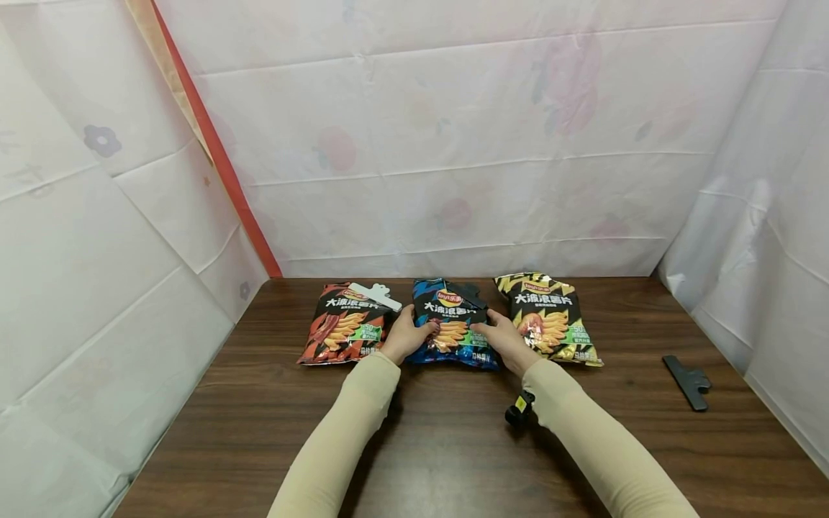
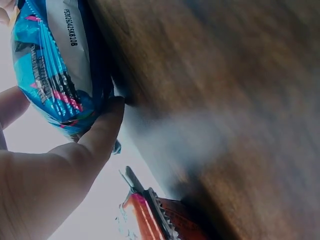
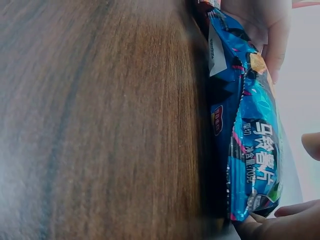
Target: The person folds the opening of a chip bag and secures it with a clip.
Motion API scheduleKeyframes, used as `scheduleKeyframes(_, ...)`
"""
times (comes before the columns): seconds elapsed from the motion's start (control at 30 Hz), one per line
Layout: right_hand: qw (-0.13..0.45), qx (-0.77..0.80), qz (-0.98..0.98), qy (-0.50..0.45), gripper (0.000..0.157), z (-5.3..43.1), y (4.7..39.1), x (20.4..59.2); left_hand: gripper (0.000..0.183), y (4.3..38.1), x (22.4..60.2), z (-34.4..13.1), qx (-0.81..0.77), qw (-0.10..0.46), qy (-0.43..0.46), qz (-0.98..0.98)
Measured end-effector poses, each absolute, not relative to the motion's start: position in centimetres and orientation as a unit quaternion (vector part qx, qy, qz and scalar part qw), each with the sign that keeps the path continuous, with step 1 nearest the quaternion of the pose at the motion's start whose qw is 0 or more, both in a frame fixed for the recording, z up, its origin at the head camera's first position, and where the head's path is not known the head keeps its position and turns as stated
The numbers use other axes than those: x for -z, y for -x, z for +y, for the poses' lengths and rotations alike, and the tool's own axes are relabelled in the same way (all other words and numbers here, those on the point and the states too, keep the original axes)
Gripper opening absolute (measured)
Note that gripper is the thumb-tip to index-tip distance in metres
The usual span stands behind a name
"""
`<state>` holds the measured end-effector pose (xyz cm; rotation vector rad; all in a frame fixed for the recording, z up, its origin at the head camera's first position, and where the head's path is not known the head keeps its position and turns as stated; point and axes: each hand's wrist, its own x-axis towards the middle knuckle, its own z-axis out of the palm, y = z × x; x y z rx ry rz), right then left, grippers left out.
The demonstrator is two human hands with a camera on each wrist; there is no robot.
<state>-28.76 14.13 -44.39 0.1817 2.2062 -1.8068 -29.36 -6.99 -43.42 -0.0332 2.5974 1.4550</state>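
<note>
A blue bag of potato chips (image 1: 447, 352) lies in the middle of the back row on the table, with a black bag clip (image 1: 468, 293) across its upper right corner. My left hand (image 1: 404, 335) holds the bag's left side; in the left wrist view one finger reaches around the blue bag's edge (image 2: 55, 75). On the other side my right hand (image 1: 507, 341) grips the right edge, thumb on the printed front. The right wrist view has the blue bag's lower end (image 3: 255, 150) close to the tabletop, with fingers tucked at its edge.
Left of the blue bag lies a red chip bag (image 1: 343, 338) with a white clip (image 1: 376, 295) at its top right corner. To the right is a yellow-and-black chip bag (image 1: 550, 316). Another black clip (image 1: 688, 383) lies near the table's (image 1: 453, 446) right edge. White curtains (image 1: 453, 144) surround the table.
</note>
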Motion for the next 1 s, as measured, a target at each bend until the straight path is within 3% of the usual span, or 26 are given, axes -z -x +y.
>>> scheduleKeyframes(0.6,0.137,0.599,0.787,-0.049,0.073,14.3,28.2,43.7,0.074,29.0,43.0,-7.1,-0.494,0.084,0.005,0.865)
scheduleKeyframes(1.0,0.093,0.579,0.810,-0.013,0.064,15.1,26.8,42.4,0.064,28.5,42.1,-6.5,-0.459,0.029,-0.022,0.887)
